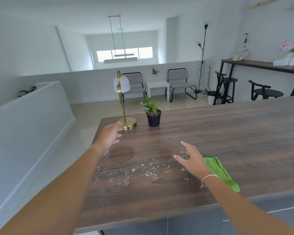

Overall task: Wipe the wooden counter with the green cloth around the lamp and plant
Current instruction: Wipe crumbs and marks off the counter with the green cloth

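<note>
The dark wooden tabletop (227,133) carries a brass lamp (124,102) with a white shade near its far left corner, and a small potted plant (152,112) in a black pot stands just to the right of the lamp's round base, apart from it. Two round paler marks (121,154) show on the wood nearer the viewer, the left one larger than the right. White crumbs or powder (143,168) lie scattered across the near-centre of the surface, between the two forearms. The left hand (109,137) is extended toward the lamp base, fingers loosely spread and holding nothing; its fingertips are close to the base, but contact cannot be confirmed. The right hand (193,161) is over the tabletop with fingers spread, palm down, holding nothing; a thin white bracelet (208,178) sits on its wrist. The green cloth (222,173) lies flat on the tabletop just right of the right hand and wrist, partly hidden behind them; whether the hand rests on its edge cannot be told. In the background are chairs, a white side table and a floor lamp.
</note>
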Demonstrator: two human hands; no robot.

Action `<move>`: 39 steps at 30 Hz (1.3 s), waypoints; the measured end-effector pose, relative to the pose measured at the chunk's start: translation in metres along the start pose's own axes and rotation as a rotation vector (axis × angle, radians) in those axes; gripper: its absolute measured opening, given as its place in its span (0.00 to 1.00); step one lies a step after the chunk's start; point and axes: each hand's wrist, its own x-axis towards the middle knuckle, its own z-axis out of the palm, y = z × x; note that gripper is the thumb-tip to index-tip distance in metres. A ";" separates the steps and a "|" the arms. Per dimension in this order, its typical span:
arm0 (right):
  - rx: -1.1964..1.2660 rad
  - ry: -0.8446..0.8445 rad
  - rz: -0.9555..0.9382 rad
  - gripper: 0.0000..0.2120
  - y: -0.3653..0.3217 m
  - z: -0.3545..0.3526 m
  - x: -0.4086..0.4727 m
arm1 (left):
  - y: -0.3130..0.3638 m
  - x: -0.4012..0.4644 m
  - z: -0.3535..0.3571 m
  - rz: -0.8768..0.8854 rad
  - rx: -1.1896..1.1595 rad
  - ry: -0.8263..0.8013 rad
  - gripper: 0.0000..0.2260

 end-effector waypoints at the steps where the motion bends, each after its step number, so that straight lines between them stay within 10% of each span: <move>1: -0.027 0.001 -0.001 0.31 0.000 -0.002 -0.005 | -0.007 -0.007 0.000 -0.006 0.005 -0.005 0.20; 8: -0.182 0.085 -0.003 0.28 0.007 -0.007 -0.056 | -0.059 -0.069 -0.018 0.035 0.145 0.030 0.09; 16: -0.444 0.144 0.033 0.27 0.035 -0.013 -0.090 | -0.122 -0.122 -0.033 0.175 0.556 0.112 0.18; 29: -0.724 -0.124 0.170 0.24 0.069 -0.026 -0.013 | -0.169 -0.140 -0.014 0.003 0.984 0.219 0.27; 39: -0.655 -0.355 -0.156 0.23 0.025 0.039 0.051 | -0.167 -0.139 -0.011 -0.069 1.060 0.221 0.37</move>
